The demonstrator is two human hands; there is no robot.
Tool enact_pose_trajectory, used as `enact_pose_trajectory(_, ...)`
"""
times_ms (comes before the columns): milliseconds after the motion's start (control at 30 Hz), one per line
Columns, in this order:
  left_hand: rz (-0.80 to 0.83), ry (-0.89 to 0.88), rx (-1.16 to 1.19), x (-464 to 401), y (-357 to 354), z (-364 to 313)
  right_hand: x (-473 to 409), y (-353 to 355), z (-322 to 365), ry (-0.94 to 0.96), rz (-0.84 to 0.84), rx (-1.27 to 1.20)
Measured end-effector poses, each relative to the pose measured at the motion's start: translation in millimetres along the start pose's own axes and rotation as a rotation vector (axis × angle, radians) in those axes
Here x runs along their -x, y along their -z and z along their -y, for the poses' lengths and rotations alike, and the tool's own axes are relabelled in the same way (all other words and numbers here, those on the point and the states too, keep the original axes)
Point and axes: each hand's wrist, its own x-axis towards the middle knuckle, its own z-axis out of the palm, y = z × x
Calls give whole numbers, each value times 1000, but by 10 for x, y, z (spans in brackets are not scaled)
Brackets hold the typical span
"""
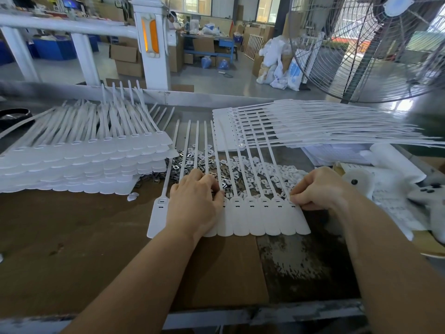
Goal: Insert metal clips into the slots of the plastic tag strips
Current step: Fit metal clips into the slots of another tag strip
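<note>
No lettering, brand, number or sign can be read anywhere in this factory view. The white tag strip (255,220) at centre frame carries blank faces. The white sacks (286,71) on the floor at upper right bear blue printing too blurred to make out. A screen (69,2) glows blue in the upper left corner, its content unreadable. The printed sheets (395,201) on the counter at right show rows of faint marks too small to decipher.
</note>
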Motion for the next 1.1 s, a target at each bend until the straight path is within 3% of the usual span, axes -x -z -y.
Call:
enact_pose_trajectory(267,-6,-3,-8,6,-7,14,-7,46,13,-45,69,-44)
enact_pose_trajectory(500,-10,-3,1,-1,-10,9,2,-7,-47,60,20,83)
enact_pose_trajectory(733,-13,-5,-10,-8,-15,10,-17,43,-46,-1,126,-7)
enact_pose_trajectory(1100,-12,1,5,0,7,-1,-16,1,-3,-47,40,-44)
